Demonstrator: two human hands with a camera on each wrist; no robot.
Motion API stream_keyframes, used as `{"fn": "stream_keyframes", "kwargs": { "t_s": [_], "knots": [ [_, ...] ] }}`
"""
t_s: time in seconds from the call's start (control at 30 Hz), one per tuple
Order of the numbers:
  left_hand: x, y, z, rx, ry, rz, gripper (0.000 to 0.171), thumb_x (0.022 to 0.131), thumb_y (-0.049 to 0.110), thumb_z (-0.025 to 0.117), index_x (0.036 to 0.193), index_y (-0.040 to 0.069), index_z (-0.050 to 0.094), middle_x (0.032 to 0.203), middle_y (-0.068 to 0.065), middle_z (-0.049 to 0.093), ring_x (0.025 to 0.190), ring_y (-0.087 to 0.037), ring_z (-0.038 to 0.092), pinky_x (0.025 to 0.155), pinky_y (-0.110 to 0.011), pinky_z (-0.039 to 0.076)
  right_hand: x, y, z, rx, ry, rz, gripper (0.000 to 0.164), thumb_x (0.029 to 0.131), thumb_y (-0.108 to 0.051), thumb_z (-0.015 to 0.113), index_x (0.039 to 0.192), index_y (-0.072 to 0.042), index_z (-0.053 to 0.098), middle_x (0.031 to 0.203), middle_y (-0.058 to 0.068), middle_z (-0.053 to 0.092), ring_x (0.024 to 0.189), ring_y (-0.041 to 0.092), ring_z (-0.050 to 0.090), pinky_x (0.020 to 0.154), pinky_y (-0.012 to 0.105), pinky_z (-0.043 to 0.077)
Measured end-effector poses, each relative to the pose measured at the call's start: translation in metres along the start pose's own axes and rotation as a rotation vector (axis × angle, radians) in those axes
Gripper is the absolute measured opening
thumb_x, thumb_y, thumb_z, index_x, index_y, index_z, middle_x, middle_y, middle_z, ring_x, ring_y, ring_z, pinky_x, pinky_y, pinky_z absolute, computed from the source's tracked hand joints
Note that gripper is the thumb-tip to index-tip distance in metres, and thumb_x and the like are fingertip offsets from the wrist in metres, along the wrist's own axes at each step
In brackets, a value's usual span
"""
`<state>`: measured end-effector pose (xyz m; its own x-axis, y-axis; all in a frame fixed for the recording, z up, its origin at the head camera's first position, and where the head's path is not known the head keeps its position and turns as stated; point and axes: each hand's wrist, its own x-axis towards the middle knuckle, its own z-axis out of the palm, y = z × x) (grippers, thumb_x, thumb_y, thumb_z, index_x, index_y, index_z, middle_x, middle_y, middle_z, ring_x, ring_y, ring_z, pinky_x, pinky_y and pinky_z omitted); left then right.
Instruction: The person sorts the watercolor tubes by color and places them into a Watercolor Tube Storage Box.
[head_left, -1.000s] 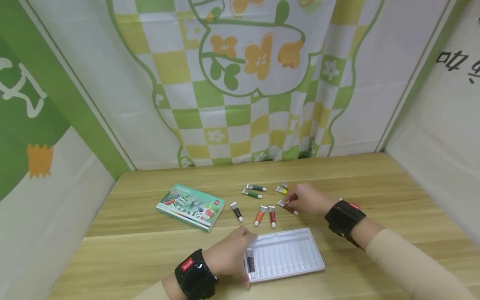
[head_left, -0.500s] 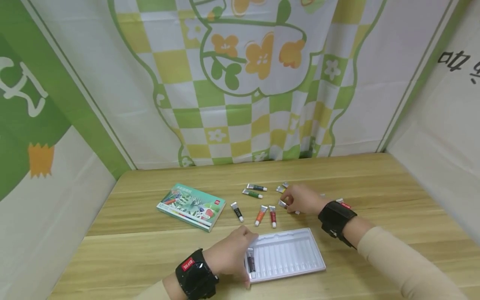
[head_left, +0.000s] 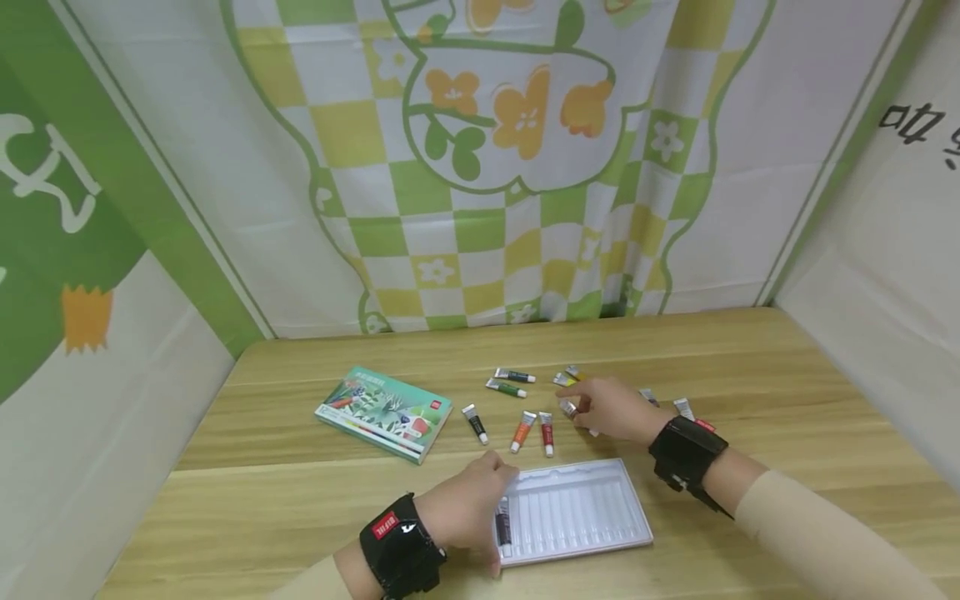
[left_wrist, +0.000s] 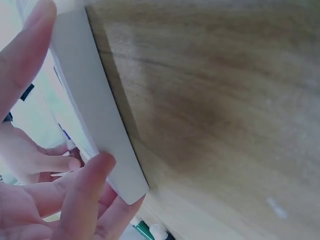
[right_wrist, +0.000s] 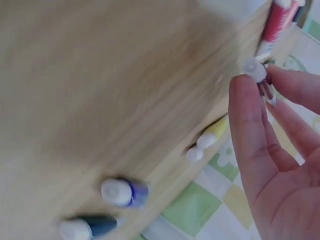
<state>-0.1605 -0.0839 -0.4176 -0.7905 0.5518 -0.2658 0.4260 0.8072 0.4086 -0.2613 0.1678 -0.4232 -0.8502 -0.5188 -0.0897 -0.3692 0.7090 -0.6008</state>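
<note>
Hiding part of a tube (right_wrist: 255, 70), right fingers (right_wrist: 247, 120) grip it, left fingers (left_wrist: 82, 200) the tray (head_left: 577, 512).

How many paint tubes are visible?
11: dark tube in the white plastic tray; brown tube in the right hand; black, orange, red, green, dark-blue tubes left of it; two yellowish tubes beyond it; two bluish tubes farther right. More may be hidden.

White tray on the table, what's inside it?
A dark tube lies inside the white tray, with bare grooves beside it. The left hand covers part of one end, hiding whatever's beneath.
</note>
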Motion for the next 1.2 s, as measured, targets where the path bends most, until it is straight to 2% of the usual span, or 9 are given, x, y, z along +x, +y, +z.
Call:
{"fn": "stream_keyframes", "kwargs": {
  "t_s": [0.17, 0.3, 0.43, 0.63, 0.83, 0.97, 1.2],
  "knots": [
    [-0.001, 0.000, 0.000, -0.020, 0.015, 0.007, 0.112, 0.041, 0.020, 0.104, 0.141, 0.001, 0.056, 0.122, -0.010, 0.054, 0.106, -0.020, 0.055, 0.092, -0.032, 0.053, -0.010, -0.004, 0.002, 0.231, -0.010, 0.026, 0.039, 0.092, 0.002, 0.070, 0.130, 0.003, 0.061, 0.088, 0.005, 0.062, 0.063, 0.017, 0.064, 0.058, 0.031, 0.055],
    [-0.001, -0.002, 0.000, -0.012, 0.015, 0.014, 0.112, 0.042, 0.023, 0.104, 0.141, 0.002, 0.056, 0.122, -0.010, 0.054, 0.106, -0.019, 0.055, 0.093, -0.032, 0.053, -0.018, -0.008, 0.006, 0.468, -0.051, 0.046, 0.036, 0.091, 0.003, 0.070, 0.125, 0.006, 0.057, 0.089, 0.008, 0.062, 0.069, 0.017, 0.066, 0.064, 0.034, 0.060],
    [-0.002, -0.003, 0.001, -0.022, 0.014, 0.008, 0.112, 0.042, 0.023, 0.104, 0.141, 0.001, 0.056, 0.121, -0.009, 0.054, 0.104, -0.017, 0.054, 0.092, -0.031, 0.053, -0.030, -0.016, 0.014, 0.672, -0.128, 0.062, 0.039, 0.091, 0.002, 0.069, 0.126, 0.008, 0.054, 0.087, 0.008, 0.065, 0.074, 0.018, 0.067, 0.068, 0.036, 0.061],
    [-0.002, -0.003, 0.001, -0.057, 0.021, 0.010, 0.114, 0.040, 0.020, 0.104, 0.142, 0.001, 0.056, 0.117, -0.007, 0.053, 0.100, -0.015, 0.054, 0.089, -0.030, 0.053, -0.043, -0.026, 0.026, 0.875, -0.227, 0.119, 0.038, 0.091, 0.003, 0.067, 0.127, 0.003, 0.053, 0.094, 0.010, 0.068, 0.082, 0.020, 0.069, 0.074, 0.038, 0.061],
    [-0.002, -0.005, -0.001, -0.057, 0.032, 0.030, 0.112, 0.040, 0.020, 0.104, 0.140, 0.002, 0.057, 0.117, -0.007, 0.052, 0.101, -0.016, 0.053, 0.091, -0.030, 0.052, -0.047, -0.037, 0.036, 0.981, -0.246, 0.175, 0.032, 0.094, 0.005, 0.063, 0.123, -0.001, 0.054, 0.093, 0.009, 0.066, 0.082, 0.020, 0.068, 0.077, 0.038, 0.061],
    [-0.003, -0.006, -0.002, -0.063, 0.029, 0.032, 0.111, 0.041, 0.021, 0.104, 0.139, 0.001, 0.058, 0.116, -0.005, 0.052, 0.100, -0.014, 0.052, 0.089, -0.029, 0.052, -0.048, -0.051, 0.050, 0.979, -0.201, 0.203, 0.031, 0.094, 0.005, 0.064, 0.122, -0.001, 0.055, 0.089, 0.008, 0.065, 0.078, 0.019, 0.068, 0.073, 0.035, 0.061],
    [-0.004, -0.007, 0.000, -0.066, 0.046, 0.055, 0.105, 0.041, 0.021, 0.105, 0.134, 0.000, 0.060, 0.112, -0.004, 0.051, 0.099, -0.014, 0.051, 0.091, -0.029, 0.052, -0.052, -0.069, 0.079, 0.983, -0.117, 0.195, 0.032, 0.091, 0.010, 0.066, 0.119, 0.002, 0.054, 0.088, 0.007, 0.064, 0.079, 0.018, 0.068, 0.073, 0.034, 0.061]
  ]
}}
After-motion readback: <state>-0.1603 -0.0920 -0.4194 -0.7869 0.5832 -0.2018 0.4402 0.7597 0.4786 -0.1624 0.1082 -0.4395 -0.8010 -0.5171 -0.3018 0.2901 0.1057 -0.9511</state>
